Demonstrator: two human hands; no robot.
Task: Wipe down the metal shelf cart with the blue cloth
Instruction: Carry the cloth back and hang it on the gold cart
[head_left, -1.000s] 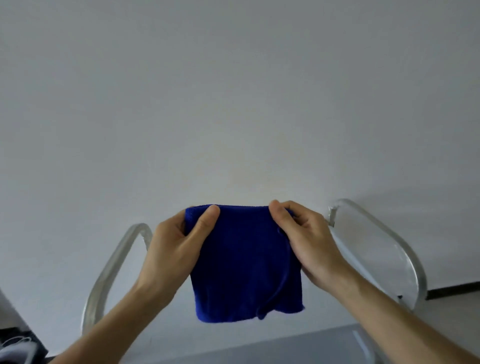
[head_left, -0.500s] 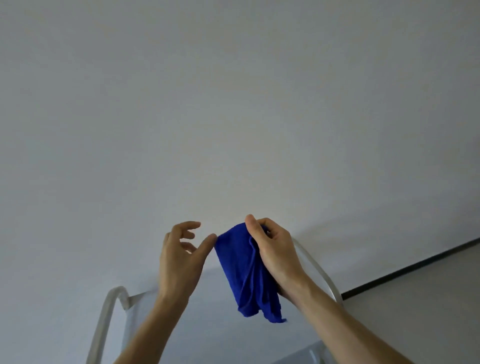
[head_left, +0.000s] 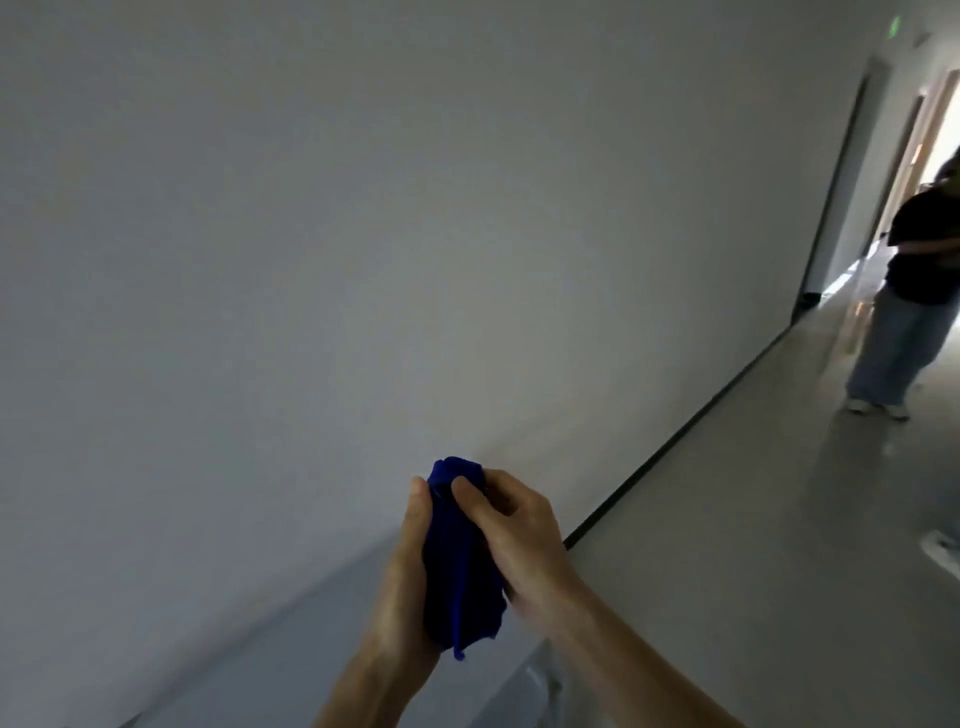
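The blue cloth (head_left: 460, 566) is bunched into a narrow, upright roll, pressed between both hands in front of a plain pale wall (head_left: 363, 234). The left hand (head_left: 402, 582) lies along the cloth's left side, its grip closed on the fabric with the thumb tip at the top of the roll. The right hand (head_left: 511, 540) wraps the cloth from the right, fingers curled shut over its upper part, so both hands touch it at once. A loose corner of cloth hangs below the left palm. Under the wrists, at the bottom edge, a pale grey surface with a rounded corner (head_left: 535, 680) shows; it may be part of the metal shelf cart, though the blur leaves that unsure. Far down the corridor on the right stands another person (head_left: 906, 291) in a dark top and light trousers, well apart from the hands, on a grey floor (head_left: 727, 493).
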